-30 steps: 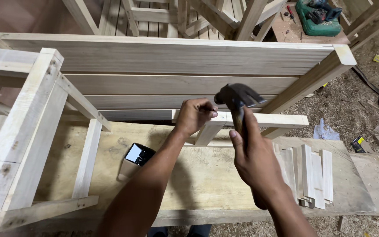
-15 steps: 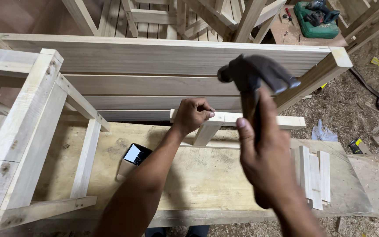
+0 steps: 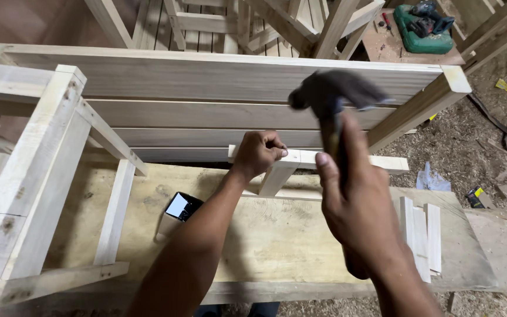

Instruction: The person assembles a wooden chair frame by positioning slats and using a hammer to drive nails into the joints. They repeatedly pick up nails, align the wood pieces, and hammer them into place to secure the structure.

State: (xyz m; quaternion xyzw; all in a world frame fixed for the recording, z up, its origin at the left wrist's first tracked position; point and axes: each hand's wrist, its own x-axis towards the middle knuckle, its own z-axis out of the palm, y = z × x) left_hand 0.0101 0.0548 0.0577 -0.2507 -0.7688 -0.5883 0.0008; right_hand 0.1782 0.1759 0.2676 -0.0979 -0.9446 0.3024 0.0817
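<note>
My right hand (image 3: pixel 356 202) grips the handle of a dark-headed hammer (image 3: pixel 335 94), raised above a pale wooden rail (image 3: pixel 382 161). My left hand (image 3: pixel 260 151) is closed over the left end of that rail, fingers pinched together; whether it holds a nail I cannot tell. The rail rests on a short wooden upright (image 3: pixel 277 179) standing on the workbench board (image 3: pixel 265 235). The hammer head is blurred.
A pale wooden chair frame (image 3: pixel 36 170) lies on its side around the bench, its slatted back (image 3: pixel 206 76) across the far side. A small dark box (image 3: pixel 182 208) sits on the board. Several short slats (image 3: pixel 421 235) lie at the right. A green power tool (image 3: pixel 423 26) lies behind.
My right hand has swung the hammer upward, from level with the rail to well above it. My left hand has stayed on the rail.
</note>
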